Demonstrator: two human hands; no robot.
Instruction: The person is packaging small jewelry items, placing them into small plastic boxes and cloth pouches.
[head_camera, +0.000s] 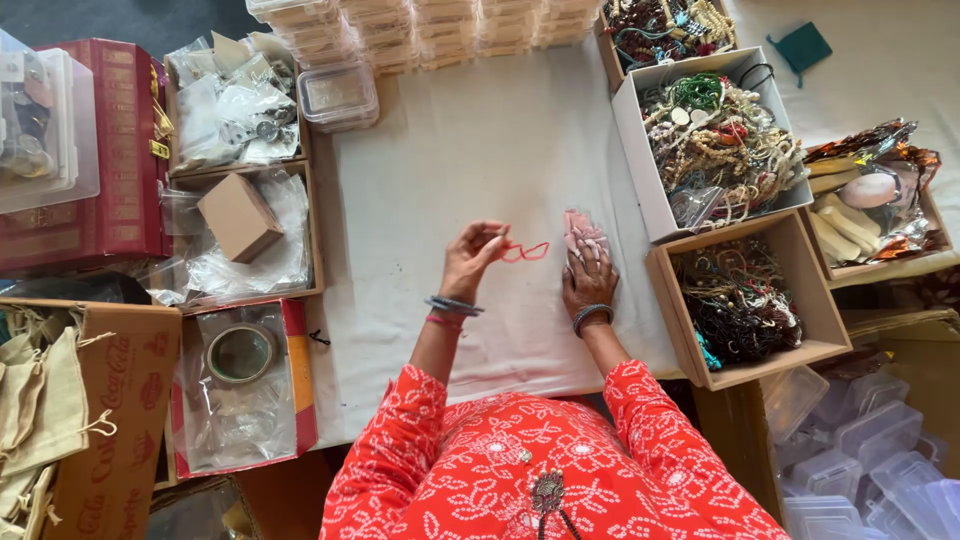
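My left hand (470, 258) pinches one end of a thin red thread loop (526, 251) lying on the white cloth (470, 150). My right hand (589, 277) rests flat on a small pink pouch (581, 227), fingers spread, just right of the thread. Both wrists carry bangles. My orange patterned sleeves and top fill the bottom of the view.
Cardboard boxes of beaded necklaces (720, 140) and dark cords (738, 298) stand to the right. Left are boxes of plastic bags (240, 230), a tape roll (240, 352), cloth pouches (40, 410) and a red box (125, 150). Clear plastic boxes (420, 30) line the far edge.
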